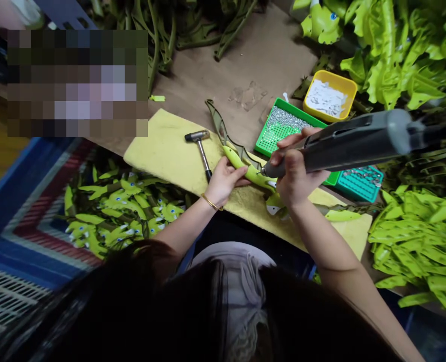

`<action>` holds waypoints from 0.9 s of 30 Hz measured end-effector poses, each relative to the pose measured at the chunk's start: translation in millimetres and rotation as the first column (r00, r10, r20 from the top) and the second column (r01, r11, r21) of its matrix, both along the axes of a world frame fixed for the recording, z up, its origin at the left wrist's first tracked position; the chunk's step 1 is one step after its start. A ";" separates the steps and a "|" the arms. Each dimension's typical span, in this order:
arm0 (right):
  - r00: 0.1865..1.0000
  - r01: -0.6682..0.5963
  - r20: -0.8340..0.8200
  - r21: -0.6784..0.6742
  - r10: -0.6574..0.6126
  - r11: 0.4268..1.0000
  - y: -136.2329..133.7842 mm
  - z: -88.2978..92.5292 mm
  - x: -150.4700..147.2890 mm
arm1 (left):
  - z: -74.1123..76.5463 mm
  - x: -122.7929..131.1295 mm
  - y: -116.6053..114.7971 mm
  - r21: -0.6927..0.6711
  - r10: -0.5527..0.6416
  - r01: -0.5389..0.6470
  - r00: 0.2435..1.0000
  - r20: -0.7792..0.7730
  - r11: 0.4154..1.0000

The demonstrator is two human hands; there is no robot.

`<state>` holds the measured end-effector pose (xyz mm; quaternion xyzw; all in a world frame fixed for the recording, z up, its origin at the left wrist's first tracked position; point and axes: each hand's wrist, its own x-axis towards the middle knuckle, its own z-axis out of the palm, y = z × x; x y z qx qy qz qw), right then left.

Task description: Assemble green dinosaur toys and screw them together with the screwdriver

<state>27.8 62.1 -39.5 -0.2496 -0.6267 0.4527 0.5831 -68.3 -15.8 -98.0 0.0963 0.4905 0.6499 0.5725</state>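
Observation:
My right hand (297, 173) is wrapped around a dark grey electric screwdriver (351, 141), its tip pointing left and down at a lime-green and olive plastic toy part (235, 157). The bit meets the part near its middle, or just above it; I cannot tell if it touches a screw. With thumb and fingers my left hand (225, 182) grips the toy part from the near side, over a yellow foam mat (162, 146). To the left of it, a small hammer (202, 146) lies on the mat. The part's right end is partly hidden behind my right hand.
A green tray of screws (283, 118), a yellow bin of white pieces (328, 95) and a teal tray (360, 183) stand beyond the mat. Lime-green parts (419, 236) pile up at right. A crate (30, 211) holding finished-looking pieces (120, 211) sits at lower left.

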 end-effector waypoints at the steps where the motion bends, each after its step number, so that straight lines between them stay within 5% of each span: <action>1: 1.000 -0.003 0.016 -0.004 0.003 1.000 1.1 -5.0 -0.8 | -0.7 0.1 -0.1 0.008 0.007 -0.007 1.000 0.003 1.000; 5: 0.996 -0.079 0.038 0.038 0.077 0.996 0.5 -20.4 2.2 | -2.8 0.8 0.5 0.016 0.034 -0.034 0.999 0.012 0.999; 9: 0.994 -0.088 0.066 0.077 0.083 0.993 -5.0 -14.9 6.1 | -0.5 1.2 0.3 -0.010 0.012 -0.012 1.000 0.011 1.000; 12: 0.989 0.083 0.110 0.111 -0.095 0.990 7.5 0.0 -2.3 | 3.5 -2.2 0.3 -0.038 -0.036 0.036 0.999 0.002 0.999; 15: 0.922 0.338 0.142 0.156 -0.359 0.928 42.9 2.1 -18.7 | 6.1 -10.7 3.8 -0.096 -0.089 0.084 0.995 -0.041 0.992; 18: 0.871 0.421 0.216 0.134 -0.442 0.897 84.9 -19.7 -30.2 | 5.8 -20.4 10.1 -0.110 -0.011 -0.001 0.994 -0.110 0.994; 21: 0.889 0.322 0.312 0.094 -0.335 0.942 112.4 -50.2 -29.8 | 4.2 -25.5 14.6 -0.100 0.018 -0.031 0.991 -0.130 0.995; 24: 0.901 0.234 0.360 0.067 -0.242 0.970 120.8 -67.2 -23.8 | 3.4 -25.2 15.8 -0.082 0.020 -0.031 0.992 -0.125 0.996; 27: 0.881 0.300 0.361 0.074 -0.306 0.951 118.6 -66.4 -20.9 | 3.2 -23.2 16.0 -0.075 0.038 -0.047 0.993 -0.116 0.996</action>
